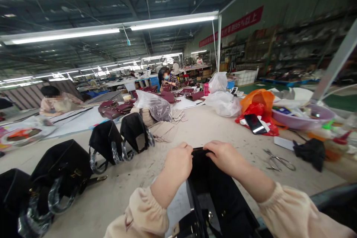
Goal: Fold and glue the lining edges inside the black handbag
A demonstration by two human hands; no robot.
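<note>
A black handbag (231,200) stands in front of me at the table's near edge, its top open toward me and its dark inside showing. My left hand (178,163) grips the far rim of the bag at its left corner, fingers curled over the edge. On the same rim, a little to the right, my right hand (224,156) holds on with the fingertips bent inward. Gold-coloured metal fittings show low on the bag. Part of its near side lies beyond the bottom of the picture.
Several finished-looking black handbags (63,167) with plastic-wrapped handles stand at left. Scissors (279,160) lie at right, near a phone (255,124), a black cloth (311,152) and a purple basin (304,119). Farther back are maroon bag pieces (117,108) and a co-worker (60,100).
</note>
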